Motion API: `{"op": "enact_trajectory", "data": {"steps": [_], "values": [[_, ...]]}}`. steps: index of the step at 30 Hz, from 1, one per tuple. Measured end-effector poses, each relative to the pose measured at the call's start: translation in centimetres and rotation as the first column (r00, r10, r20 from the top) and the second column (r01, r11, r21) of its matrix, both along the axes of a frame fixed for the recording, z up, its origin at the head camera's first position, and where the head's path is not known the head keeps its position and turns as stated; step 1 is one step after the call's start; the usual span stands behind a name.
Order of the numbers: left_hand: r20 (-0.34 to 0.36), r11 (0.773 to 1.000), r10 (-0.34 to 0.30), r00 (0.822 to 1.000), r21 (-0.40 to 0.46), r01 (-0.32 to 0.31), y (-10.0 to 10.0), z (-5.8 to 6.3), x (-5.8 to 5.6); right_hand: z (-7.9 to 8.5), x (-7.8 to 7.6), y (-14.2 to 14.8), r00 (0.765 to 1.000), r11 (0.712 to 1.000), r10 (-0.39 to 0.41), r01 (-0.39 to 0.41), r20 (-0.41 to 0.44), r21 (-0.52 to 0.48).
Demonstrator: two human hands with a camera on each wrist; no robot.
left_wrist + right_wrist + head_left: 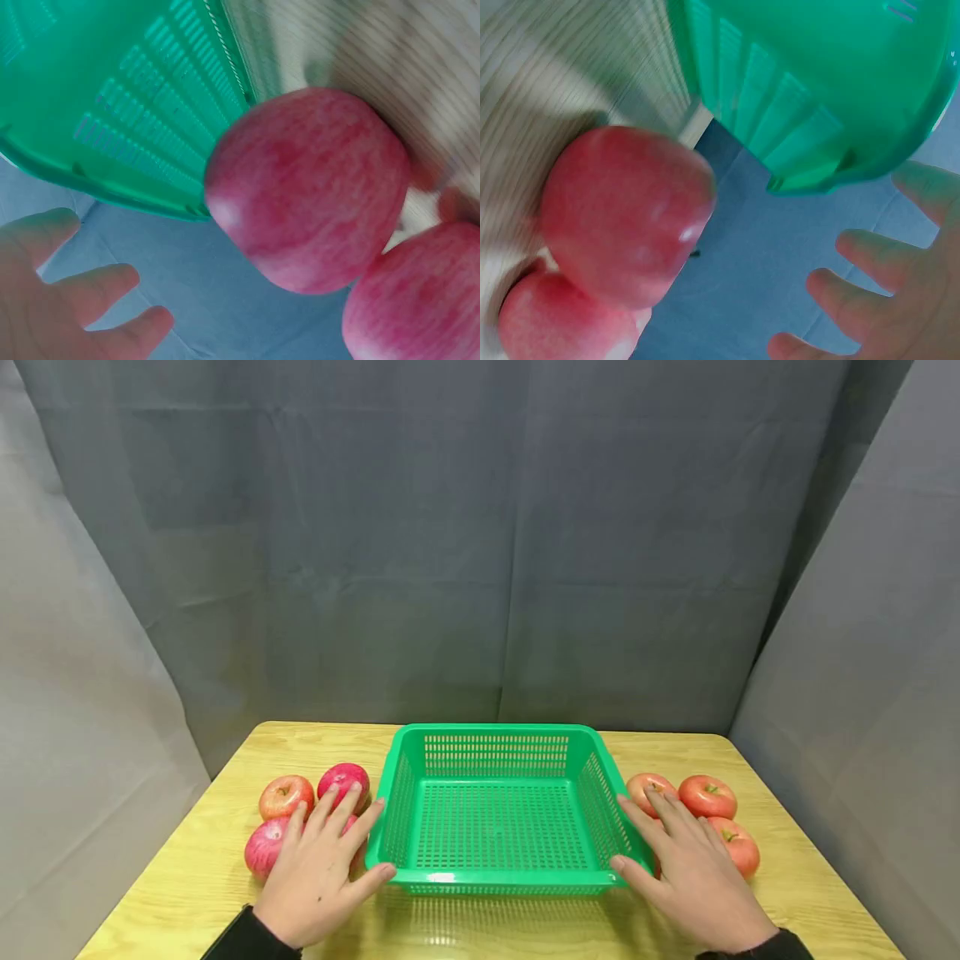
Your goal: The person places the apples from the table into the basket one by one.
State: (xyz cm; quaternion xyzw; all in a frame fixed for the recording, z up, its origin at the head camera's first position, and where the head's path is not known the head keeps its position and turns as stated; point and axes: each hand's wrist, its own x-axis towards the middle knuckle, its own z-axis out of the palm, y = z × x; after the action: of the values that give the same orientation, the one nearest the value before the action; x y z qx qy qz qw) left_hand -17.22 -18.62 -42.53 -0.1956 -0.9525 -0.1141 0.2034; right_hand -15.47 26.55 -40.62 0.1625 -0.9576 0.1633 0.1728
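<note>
A green plastic basket [497,878] with slotted sides stands in the middle of the table with nothing in it. To its left lies a cluster of several red and pink apples [286,797], and over them spreads my left hand [317,877], thumb tip at the basket's near left corner. My right hand [693,877] is spread over several red apples [707,796] on the other side, its thumb by the near right corner. Fingers of both hands are straight and hold nothing. Each hand partly hides an apple beneath it. Both wrist views show large apples [307,187] [626,214] beside the basket.
The pale wooden table [495,935] has a rounded far edge just behind the basket. A dark grey cloth [450,543] hangs behind it, with lighter cloth [82,693] on the left and grey cloth [862,693] on the right.
</note>
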Motion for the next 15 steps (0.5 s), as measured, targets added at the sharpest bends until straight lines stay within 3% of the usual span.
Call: {"op": "enact_trajectory", "data": {"steps": [5, 15], "values": [[0.002, 1.0, -0.017, 1.0, 0.001, 0.017, 0.5, 0.3, -0.2, 0.2, -0.5, -1.0, 0.999, 1.0, 0.011, -0.011, 0.053, 0.003], [0.031, 0.999, -0.032, 0.999, -0.001, 0.032, 1.1, 0.3, -0.1, 0.7, -2.2, -3.1, 0.997, 0.991, 0.066, -0.07, 0.036, 0.111]]}}
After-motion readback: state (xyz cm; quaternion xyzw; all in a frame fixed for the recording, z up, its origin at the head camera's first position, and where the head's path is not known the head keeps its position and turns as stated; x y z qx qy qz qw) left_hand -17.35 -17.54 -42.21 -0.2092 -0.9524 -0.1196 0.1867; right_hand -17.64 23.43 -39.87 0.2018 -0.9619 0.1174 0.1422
